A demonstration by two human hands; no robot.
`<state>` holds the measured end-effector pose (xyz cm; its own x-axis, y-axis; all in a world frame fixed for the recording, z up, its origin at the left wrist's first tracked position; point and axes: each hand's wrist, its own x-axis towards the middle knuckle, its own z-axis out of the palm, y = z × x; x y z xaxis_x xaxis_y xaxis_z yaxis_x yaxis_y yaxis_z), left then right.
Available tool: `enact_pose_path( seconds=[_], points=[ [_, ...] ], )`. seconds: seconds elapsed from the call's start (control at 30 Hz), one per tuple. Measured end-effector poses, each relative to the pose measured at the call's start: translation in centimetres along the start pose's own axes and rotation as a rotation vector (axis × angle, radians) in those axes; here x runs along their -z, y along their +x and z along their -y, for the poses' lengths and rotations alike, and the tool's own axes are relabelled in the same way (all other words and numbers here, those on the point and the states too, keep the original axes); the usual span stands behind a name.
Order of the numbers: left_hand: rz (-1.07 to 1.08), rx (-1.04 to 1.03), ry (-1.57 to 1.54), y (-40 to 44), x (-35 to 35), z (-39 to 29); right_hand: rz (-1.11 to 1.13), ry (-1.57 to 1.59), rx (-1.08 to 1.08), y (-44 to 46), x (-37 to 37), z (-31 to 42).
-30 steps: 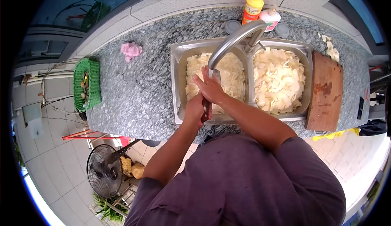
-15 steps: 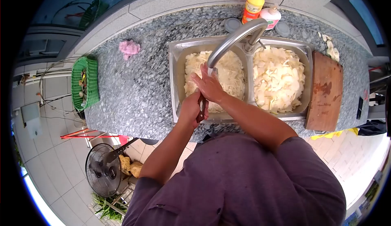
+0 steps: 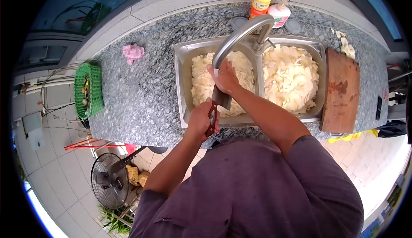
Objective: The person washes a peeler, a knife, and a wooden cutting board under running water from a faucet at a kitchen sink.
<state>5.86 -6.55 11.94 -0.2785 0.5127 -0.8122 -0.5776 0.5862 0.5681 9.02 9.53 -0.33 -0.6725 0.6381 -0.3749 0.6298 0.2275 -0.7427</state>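
My left hand (image 3: 204, 119) is wrapped round the brown handle of a knife (image 3: 221, 99) at the front edge of the left basin. The broad blade points up and away from me. Under the curved faucet (image 3: 240, 36), my right hand (image 3: 226, 77) lies with fingers extended along the far part of the blade, over shredded pale vegetable (image 3: 201, 83) in the left basin. Thin pale slices (image 3: 292, 79) fill the right basin.
A wooden board (image 3: 341, 93) leans by the sink's right side. Behind the faucet stand a yellow bottle (image 3: 260, 2) and a white pump bottle (image 3: 279, 14). A pink cloth (image 3: 133, 53) and green basket (image 3: 89, 90) are to the left; a fan (image 3: 110, 180) stands below.
The blade has turned and more of it shows between my hands. My right hand has shifted up along it, away from my left hand, which still grips the handle.
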Motion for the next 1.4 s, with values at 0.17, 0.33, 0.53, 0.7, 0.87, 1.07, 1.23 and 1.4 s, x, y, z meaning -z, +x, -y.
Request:
enact_pose_path(
  seconds=[0.17,0.33,0.53,0.7,0.87,1.07,1.23,1.4],
  points=[
    [-0.024,-0.021,-0.156,2.9,1.5,0.9,0.091,0.237,0.123,-4.1,-2.5,2.7],
    [0.007,-0.014,-0.116,0.0,0.2,-0.4,-0.06,0.123,-0.035,-1.0,0.0,1.7],
    [-0.007,-0.026,-0.215,1.6,1.1,-0.1,0.024,0.199,0.066,-3.6,-0.4,3.8],
    [0.002,-0.027,-0.182,0.6,0.4,-0.2,0.003,0.117,-0.001,-1.8,-0.3,2.4],
    [0.0,-0.028,-0.191,0.8,0.2,-0.4,-0.022,0.158,0.136,-2.9,-1.6,1.5],
    [0.018,-0.027,-0.157,0.7,0.2,-0.4,-0.015,0.039,0.046,-0.7,-1.1,0.6],
    [-0.051,-0.016,-0.225,4.2,1.4,-0.4,0.154,0.151,0.231,-6.7,-1.9,4.8],
    [0.04,-0.03,-0.165,2.3,1.0,0.2,0.092,0.095,0.038,-2.6,0.3,3.5]
  ],
)
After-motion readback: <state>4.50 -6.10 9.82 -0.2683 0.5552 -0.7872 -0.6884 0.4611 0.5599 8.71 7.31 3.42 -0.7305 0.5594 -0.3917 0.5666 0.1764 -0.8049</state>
